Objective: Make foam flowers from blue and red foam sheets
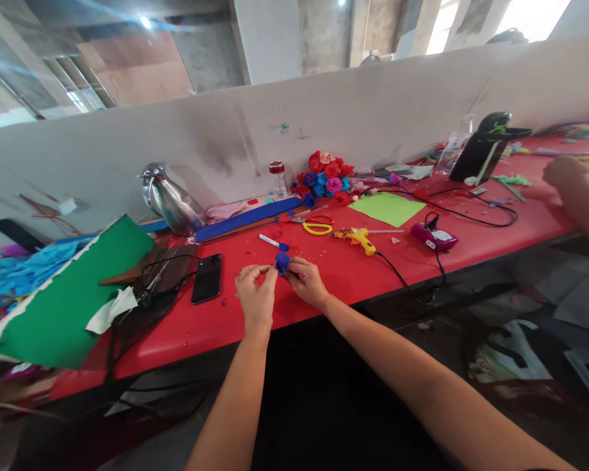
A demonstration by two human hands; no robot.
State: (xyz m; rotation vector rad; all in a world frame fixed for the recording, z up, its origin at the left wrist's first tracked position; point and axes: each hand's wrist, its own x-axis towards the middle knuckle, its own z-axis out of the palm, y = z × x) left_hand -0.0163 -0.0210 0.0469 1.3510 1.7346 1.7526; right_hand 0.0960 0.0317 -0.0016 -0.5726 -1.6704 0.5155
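A small dark-blue paper flower (282,263) is held up between my two hands, above the front of the red table (177,337). My left hand (255,291) is closed in a pinch at its left side. From the right, the fingers of my right hand (307,281) are closed on its lower part. Just beyond the flower lie a white marker pen (269,241) with a blue cap, yellow-handled scissors (317,228) and a yellow glue gun (357,239). A black phone (207,279) rests to the left of my hands.
A heap of red, blue and pink paper flowers (326,175) is near the wall, with a green sheet (387,208) beside it. A steel jug (171,199) stands at the back left. A purple power block (434,237) trails cables. Another person's hand (567,171) is at far right.
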